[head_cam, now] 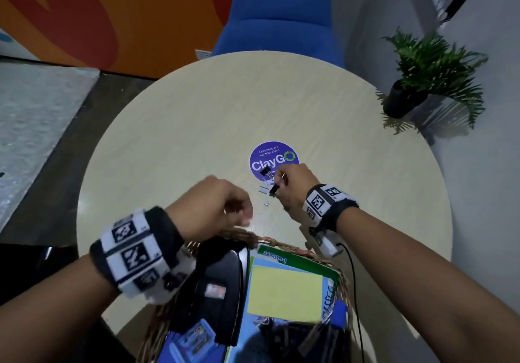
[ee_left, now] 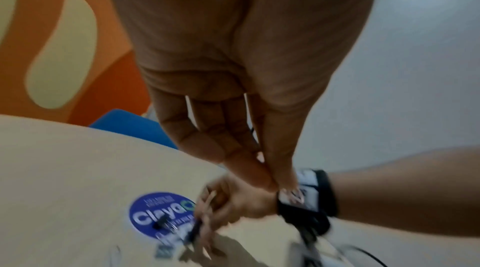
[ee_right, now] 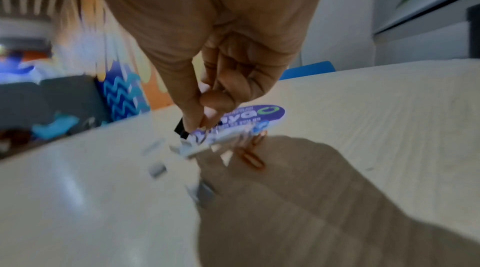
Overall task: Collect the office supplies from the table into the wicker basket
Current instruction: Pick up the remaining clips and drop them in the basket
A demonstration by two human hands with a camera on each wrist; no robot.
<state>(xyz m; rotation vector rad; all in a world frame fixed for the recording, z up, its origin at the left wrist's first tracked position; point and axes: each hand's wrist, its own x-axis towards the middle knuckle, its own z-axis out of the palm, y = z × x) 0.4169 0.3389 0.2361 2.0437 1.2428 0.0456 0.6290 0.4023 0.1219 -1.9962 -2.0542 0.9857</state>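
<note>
1. Right hand (head_cam: pixel 292 184) low over the round pale worktop (head_cam: pixel 197 126), at the near edge of the purple ClayGo sticker (head_cam: pixel 274 155); grip pinched around a small black binder clip (head_cam: pixel 273 189), thumb and fingers curled on it.
2. Second black binder clip (head_cam: pixel 266 171) lying on the sticker, just beyond the right hand's fingers.
3. Small silver staple strips (head_cam: pixel 263 189) scattered on the worktop beside the held clip, one more piece (head_cam: pixel 266 202) a little nearer; apart from both hands.
4. Copper-coloured paper clips (ee_right: pixel 253 157) on the worktop just under the right hand, seen in the right wrist view, blurred.
5. Left hand (head_cam: pixel 216 208) raised over the far rim of the wicker basket (head_cam: pixel 157 331); grip closed thumb tip to fingertips in the left wrist view. Cannot tell whether anything is pinched there: too blurred.
6. Wicker basket at the near edge of the worktop, below both forearms; inside it a yellow sticky-note pad (head_cam: pixel 285 293) on a blue and green notebook (head_cam: pixel 304 262), a black case (head_cam: pixel 216 286) to its left, other blue and dark items at the bottom edge, not identifiable.
7. Blue chair (head_cam: pixel 281 16) beyond the worktop, potted green plant (head_cam: pixel 422 81) at the far right.
</note>
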